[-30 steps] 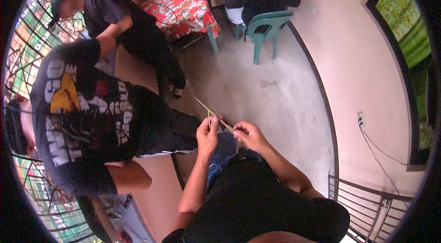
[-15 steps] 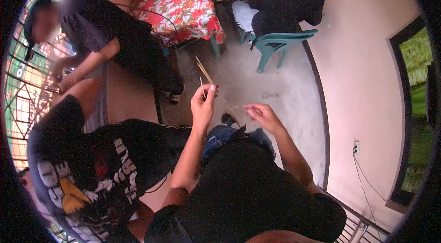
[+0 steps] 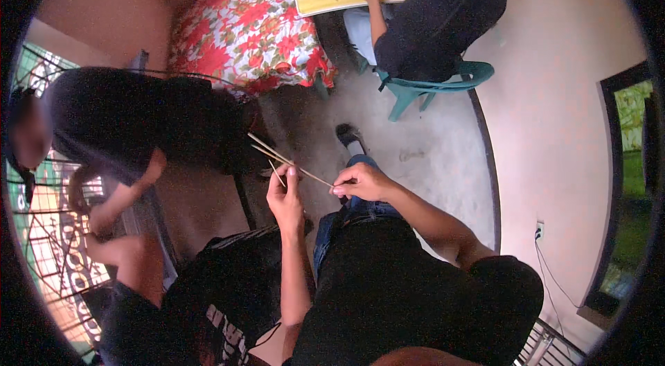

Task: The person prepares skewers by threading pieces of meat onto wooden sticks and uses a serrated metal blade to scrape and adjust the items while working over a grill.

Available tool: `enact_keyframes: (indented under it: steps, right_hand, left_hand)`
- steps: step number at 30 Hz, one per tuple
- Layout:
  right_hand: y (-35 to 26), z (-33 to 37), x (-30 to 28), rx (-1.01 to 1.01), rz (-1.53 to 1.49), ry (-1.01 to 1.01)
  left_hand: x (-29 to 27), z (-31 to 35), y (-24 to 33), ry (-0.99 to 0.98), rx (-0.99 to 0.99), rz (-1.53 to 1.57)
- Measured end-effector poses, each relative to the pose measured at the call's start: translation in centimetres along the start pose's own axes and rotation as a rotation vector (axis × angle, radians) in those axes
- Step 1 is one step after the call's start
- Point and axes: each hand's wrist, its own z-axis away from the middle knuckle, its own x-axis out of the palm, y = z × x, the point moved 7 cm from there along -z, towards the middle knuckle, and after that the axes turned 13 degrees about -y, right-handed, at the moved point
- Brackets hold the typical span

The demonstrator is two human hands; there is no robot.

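Three thin pale sticks in view, all at the left hand point(image 3: 285, 203), in front of the wearer's body and above the concrete floor point(image 3: 443, 158).

Orientation. Upper stick point(image 3: 265, 145): long axis slanting, far tip out ahead and to the left, beyond the fingers. Middle stick point(image 3: 268, 153): just beside it, at a slightly flatter slant, tip pointing the same way; the two draw together toward the left thumb. Short stick point(image 3: 276, 171): steeper than both, tip up, lower end running to the fingers. A spanning length point(image 3: 316, 177) slopes from the left hand down to the right hand point(image 3: 367, 182); cannot tell whether it belongs to the upper or the middle stick, as the grip covers the join.

Left hand: closed in a pinch, thumb upright against the fingers, gripping the sticks. Forearm rises almost straight from the lower edge.

Right hand: thumb and fingertips pinched on the near end of the spanning length, back of the hand up. Elbow bent and out to the side; forearm runs inward and forward. Hands near each other, not touching.

Surroundings: a dark shoe point(image 3: 348, 135) on the floor just ahead; a seated person point(image 3: 436, 30) on a green chair point(image 3: 476, 76) at a yellow tabletop point(image 3: 346, 0).
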Motion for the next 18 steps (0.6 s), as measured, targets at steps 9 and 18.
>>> enact_keyframes:
  steps: [9, 18]
  right_hand:
    - [7.5, -15.5, -23.2, 0.203, -0.358, 0.512]
    - [15.7, -27.5, -37.1, 0.315, -0.457, 0.711]
  left_hand:
    - [-3.3, -6.4, -5.9, -0.018, -0.403, -0.351]
    - [-4.5, -9.7, -9.1, -0.028, -0.597, -0.694]
